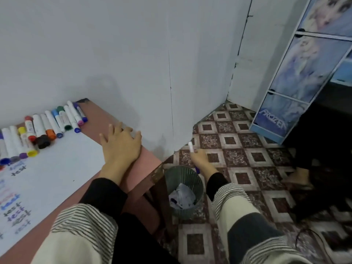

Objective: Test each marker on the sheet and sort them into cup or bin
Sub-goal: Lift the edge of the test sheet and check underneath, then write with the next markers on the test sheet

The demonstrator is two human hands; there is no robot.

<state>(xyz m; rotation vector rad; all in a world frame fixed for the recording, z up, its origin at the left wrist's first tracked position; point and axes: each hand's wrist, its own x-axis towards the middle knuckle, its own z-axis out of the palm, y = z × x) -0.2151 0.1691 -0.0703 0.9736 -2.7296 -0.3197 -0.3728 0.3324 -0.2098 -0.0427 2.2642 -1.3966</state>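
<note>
My right hand [200, 159] grips a white marker [191, 146] with a purple cap, held over the far rim of the grey-green bin [171, 178] on the floor. Crumpled paper lies inside the bin. My left hand [119, 143] rests flat, fingers spread, on the pink table [146, 161] at the right edge of the white sheet [62, 164]. Coloured "test" scribbles mark the sheet's left side. A row of several white markers [43, 128] with coloured caps lies along the wall at the table's back. No cup is in view.
The bin stands right beside the table's worn corner leg [158, 187]. A patterned tile floor [247, 168] spreads to the right. A blue printed cabinet [297, 82] stands in the far right corner. A dark cable [308, 237] lies on the floor at lower right.
</note>
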